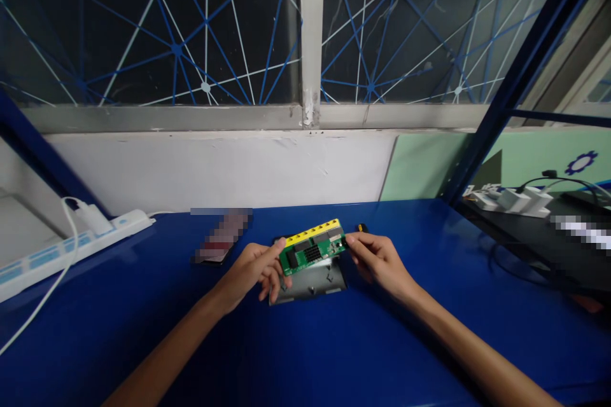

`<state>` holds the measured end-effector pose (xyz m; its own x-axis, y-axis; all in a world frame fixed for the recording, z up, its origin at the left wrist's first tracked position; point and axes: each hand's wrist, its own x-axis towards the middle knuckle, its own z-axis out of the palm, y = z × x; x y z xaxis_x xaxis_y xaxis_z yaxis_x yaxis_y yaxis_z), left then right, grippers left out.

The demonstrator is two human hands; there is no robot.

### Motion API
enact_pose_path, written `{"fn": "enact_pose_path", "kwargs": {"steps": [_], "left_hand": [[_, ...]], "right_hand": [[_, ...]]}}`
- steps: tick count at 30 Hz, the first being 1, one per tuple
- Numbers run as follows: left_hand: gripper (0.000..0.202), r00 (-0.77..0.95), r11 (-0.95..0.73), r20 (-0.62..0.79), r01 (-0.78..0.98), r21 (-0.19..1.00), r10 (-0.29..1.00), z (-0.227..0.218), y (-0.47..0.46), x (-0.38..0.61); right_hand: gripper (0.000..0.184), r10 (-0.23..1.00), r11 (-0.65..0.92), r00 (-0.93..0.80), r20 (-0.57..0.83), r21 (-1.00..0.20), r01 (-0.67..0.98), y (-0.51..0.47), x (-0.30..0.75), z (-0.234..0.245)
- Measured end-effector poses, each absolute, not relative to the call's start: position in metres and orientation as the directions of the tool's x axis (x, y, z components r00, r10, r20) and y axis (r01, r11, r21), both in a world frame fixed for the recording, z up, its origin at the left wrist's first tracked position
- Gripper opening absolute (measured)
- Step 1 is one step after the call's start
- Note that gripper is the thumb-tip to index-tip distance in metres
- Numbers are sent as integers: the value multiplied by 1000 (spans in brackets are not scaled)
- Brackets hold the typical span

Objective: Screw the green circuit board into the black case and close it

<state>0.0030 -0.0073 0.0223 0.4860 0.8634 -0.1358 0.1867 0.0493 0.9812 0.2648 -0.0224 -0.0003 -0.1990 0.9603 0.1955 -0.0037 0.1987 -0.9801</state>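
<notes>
Between my two hands is a green circuit board (312, 253) with a row of yellow ports along its far edge and a black finned heat sink near its middle. My left hand (262, 268) is closed on the board's left end, thumb on top and fingers beneath. The fingertips of my right hand (375, 254) pinch its right end. The board is held tilted above a dark grey open casing (312, 291), which lies on the blue table and is partly covered by the board and my left fingers.
A phone-like slab (222, 238), blurred out, lies left of my hands. A small black and yellow item (361, 227) sits behind my right hand. On the far left is a white power strip (71, 251) with a cable. White plugs (520, 200) and black cables occupy the right side.
</notes>
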Motion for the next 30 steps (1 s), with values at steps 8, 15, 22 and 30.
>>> {"fn": "enact_pose_path", "kwargs": {"steps": [8, 15, 22, 30], "left_hand": [[58, 438, 32, -123, 210, 977, 890, 23, -7, 4], [53, 376, 7, -75, 179, 984, 924, 26, -7, 3], [42, 405, -73, -43, 266, 961, 914, 29, -8, -3], [53, 539, -311, 9, 472, 825, 842, 27, -4, -13]], "right_hand": [[36, 951, 229, -213, 226, -973, -8, -25, 266, 3], [32, 948, 226, -225, 226, -974, -27, -26, 264, 5], [36, 959, 222, -208, 194, -968, 120, -30, 263, 9], [39, 927, 342, -284, 245, -863, 372, -27, 270, 8]]}}
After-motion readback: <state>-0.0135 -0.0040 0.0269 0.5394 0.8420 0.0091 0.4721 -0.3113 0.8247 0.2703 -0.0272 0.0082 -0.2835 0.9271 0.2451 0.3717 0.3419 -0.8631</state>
